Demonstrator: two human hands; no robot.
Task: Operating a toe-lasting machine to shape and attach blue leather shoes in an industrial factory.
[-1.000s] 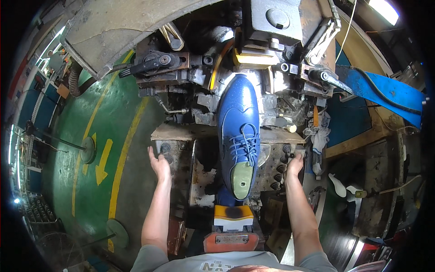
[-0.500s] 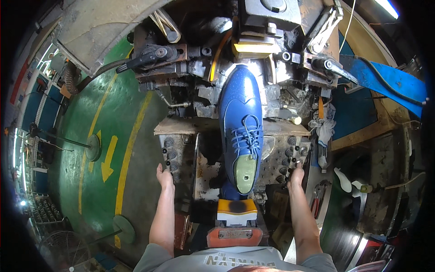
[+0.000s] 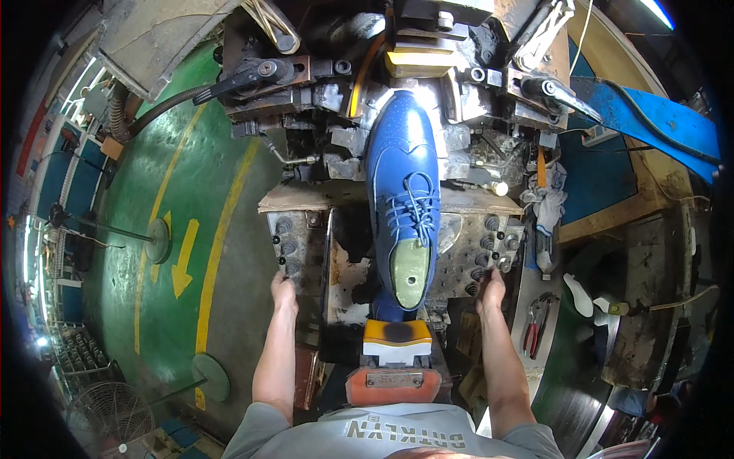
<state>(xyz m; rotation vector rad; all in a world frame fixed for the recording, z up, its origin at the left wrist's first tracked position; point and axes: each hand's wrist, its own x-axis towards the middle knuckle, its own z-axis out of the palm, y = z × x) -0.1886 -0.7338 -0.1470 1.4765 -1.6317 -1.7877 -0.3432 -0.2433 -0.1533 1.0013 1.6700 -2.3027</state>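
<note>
A blue lace-up shoe [image 3: 406, 164] stands in the middle, toe pointing away from me under the machine head [image 3: 428, 23]. A pale green last [image 3: 410, 275] fills its opening. The toe sits between the metal side plates of the machine, and a yellow-orange pad [image 3: 397, 332] stands just behind the heel. My left hand [image 3: 284, 289] is closed at a small black-knobbed lever [image 3: 282, 262] on the left control panel. My right hand [image 3: 492, 291] is closed at a matching lever [image 3: 495, 257] on the right panel. Several fingertips are hidden. Neither hand touches the shoe.
Clamp handles [image 3: 264, 70] jut out at both sides of the machine. On the right are a blue metal arm [image 3: 642, 126], a hanging grey glove [image 3: 546, 195], red-handled pliers [image 3: 531, 336] and a white sole-shaped piece [image 3: 579, 295]. Green floor [image 3: 172, 229] with yellow markings lies left.
The view has shifted, so the machine and shoe appear higher. My left thumb, which stuck out before, is now drawn in beside the lever. The shoe keeps its place in the machine.
</note>
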